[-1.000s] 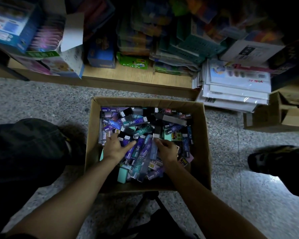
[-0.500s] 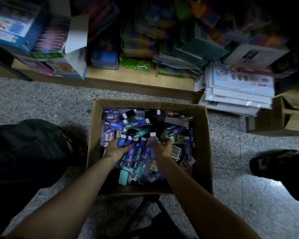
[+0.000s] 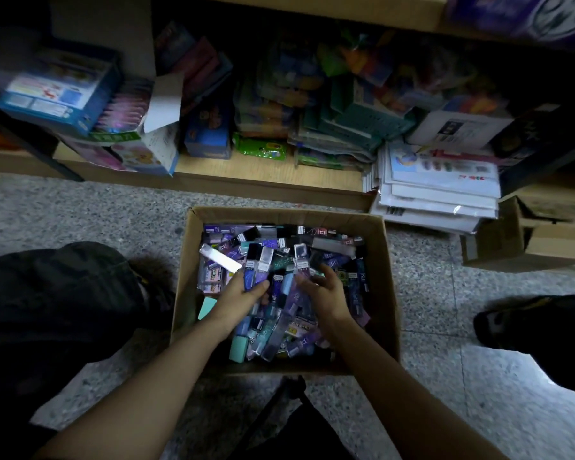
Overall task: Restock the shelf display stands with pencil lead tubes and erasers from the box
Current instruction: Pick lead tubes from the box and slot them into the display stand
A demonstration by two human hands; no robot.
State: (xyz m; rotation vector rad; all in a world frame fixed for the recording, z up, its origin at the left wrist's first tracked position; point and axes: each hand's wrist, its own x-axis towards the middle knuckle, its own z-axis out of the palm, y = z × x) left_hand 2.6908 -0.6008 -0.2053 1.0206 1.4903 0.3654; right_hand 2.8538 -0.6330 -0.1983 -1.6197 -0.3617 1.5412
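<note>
speckled floor (image 3: 80, 210) | white packet stack (image 3: 435, 197) far right | green packet (image 3: 259, 149) | blue box (image 3: 57, 91)

Both bare forearms reach forward and down; the left hand (image 3: 243, 295) grips a fan of tubes (image 3: 265, 262), the right hand (image 3: 327, 292) is blurred, fingers (image 3: 304, 281) loosely spread

Box (image 3: 386, 260) on the floor (image 3: 80, 214) straight before you, lead tubes (image 3: 281, 257) heaped in it, your left hand (image 3: 243, 295) and right hand (image 3: 327, 293) side by side on the heap, shelf (image 3: 266, 174) behind the box, flat packs (image 3: 439, 202) stacked behind-right, carton (image 3: 498, 240) further right.
</note>
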